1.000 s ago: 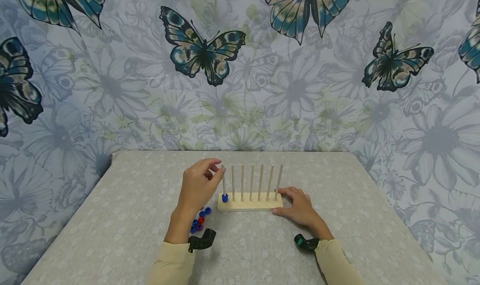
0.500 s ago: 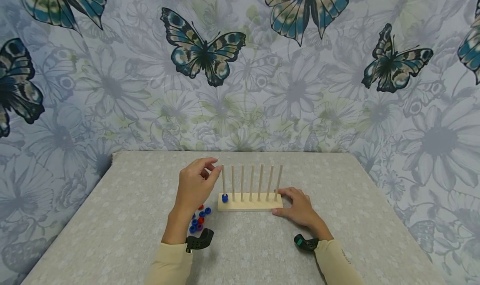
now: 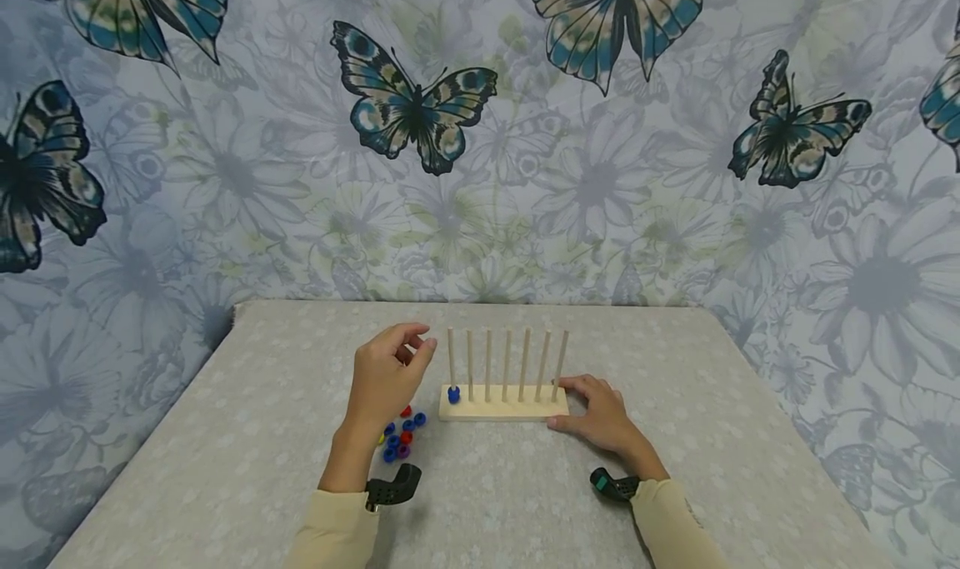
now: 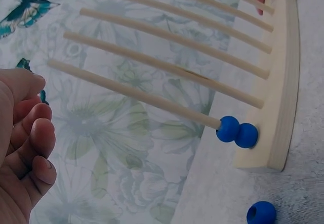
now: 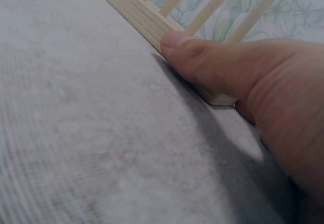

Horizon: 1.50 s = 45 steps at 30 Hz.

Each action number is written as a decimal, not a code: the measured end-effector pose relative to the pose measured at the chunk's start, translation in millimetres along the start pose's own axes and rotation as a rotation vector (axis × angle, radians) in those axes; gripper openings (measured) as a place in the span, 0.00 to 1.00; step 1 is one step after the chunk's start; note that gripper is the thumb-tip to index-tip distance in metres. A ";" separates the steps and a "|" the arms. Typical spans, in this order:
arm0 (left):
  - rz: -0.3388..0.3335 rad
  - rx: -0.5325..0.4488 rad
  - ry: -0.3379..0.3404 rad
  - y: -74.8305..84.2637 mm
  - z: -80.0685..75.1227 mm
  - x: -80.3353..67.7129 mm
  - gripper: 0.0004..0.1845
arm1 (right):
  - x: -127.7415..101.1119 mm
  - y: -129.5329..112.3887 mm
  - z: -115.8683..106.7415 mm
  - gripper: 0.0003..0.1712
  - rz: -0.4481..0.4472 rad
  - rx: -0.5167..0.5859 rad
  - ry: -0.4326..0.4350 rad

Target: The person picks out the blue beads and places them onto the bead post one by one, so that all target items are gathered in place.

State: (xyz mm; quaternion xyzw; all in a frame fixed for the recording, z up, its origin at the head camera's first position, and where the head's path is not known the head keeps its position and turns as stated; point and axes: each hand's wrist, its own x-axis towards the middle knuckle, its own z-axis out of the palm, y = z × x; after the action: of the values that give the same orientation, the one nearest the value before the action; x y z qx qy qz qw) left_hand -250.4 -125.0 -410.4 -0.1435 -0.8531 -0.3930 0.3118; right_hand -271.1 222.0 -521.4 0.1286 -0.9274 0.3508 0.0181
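Note:
A pale wooden base [image 3: 495, 413] with a row of several upright pegs stands on the table. Two blue beads [image 4: 229, 128] sit stacked at the bottom of the leftmost peg [image 4: 136, 95]. To the left of that peg's top, my left hand [image 3: 384, 377] hovers apart from it, fingers loosely bent and holding nothing. My right hand [image 3: 595, 412] grips the right end of the base, its thumb [image 5: 202, 59] on the near side and its fingers mostly hidden behind. Between the left forearm and the base lie loose beads, including a red bead [image 3: 406, 438] and a purple bead [image 3: 403, 451].
Light patterned cloth covers the table [image 3: 495, 502]. Beyond its back edge hangs a butterfly-print backdrop [image 3: 600, 194]. A loose blue bead [image 4: 261, 213] lies close to the base's left end. Each wrist wears a black device, such as the left one [image 3: 393, 486].
My left hand has drawn away to the left from the leftmost peg's top, uncovering more of the loose beads. The right hand keeps its hold on the base.

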 end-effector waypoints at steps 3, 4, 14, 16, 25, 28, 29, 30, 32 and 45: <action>-0.004 0.009 -0.004 -2.3 -1.6 -2.7 0.12 | -0.1 -0.5 0.1 0.44 -0.007 0.001 -0.004; -0.007 0.011 -0.009 -2.9 -2.3 -3.4 0.12 | -0.1 -0.6 -0.1 0.44 -0.007 0.000 -0.002; -0.047 0.063 0.004 -13.3 -23.9 -10.6 0.11 | 0.1 -1.4 0.8 0.44 -0.020 -0.004 0.000; -0.057 0.081 0.006 -16.3 -28.1 -12.5 0.12 | -0.2 -0.2 1.3 0.44 -0.015 -0.011 0.000; -0.086 0.113 -0.005 -26.6 -39.6 -28.7 0.11 | 1.4 1.6 1.7 0.45 -0.030 -0.012 0.002; -0.090 0.128 -0.013 -30.9 -41.5 -34.3 0.11 | 1.1 2.1 2.0 0.45 -0.027 -0.010 0.003; -0.091 0.133 -0.012 -32.3 -42.1 -36.0 0.11 | 0.9 2.2 2.2 0.45 -0.025 -0.010 0.003; -0.089 0.138 -0.010 -33.5 -42.7 -37.6 0.11 | 0.7 2.4 2.4 0.45 -0.023 -0.009 0.002; -0.084 0.144 -0.003 -35.8 -43.6 -40.4 0.11 | 0.3 2.2 2.4 0.45 -0.018 -0.006 0.000; -0.118 0.178 -0.076 -44.9 -53.8 -59.4 0.08 | 0.7 2.5 2.7 0.44 -0.018 -0.010 0.004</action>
State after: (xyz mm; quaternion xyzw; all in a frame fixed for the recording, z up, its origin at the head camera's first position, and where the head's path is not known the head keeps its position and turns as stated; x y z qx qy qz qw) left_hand -204.5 -195.1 -448.1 -0.0797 -0.9028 -0.3277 0.2670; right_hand -272.3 221.9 -525.0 0.1360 -0.9280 0.3461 0.0237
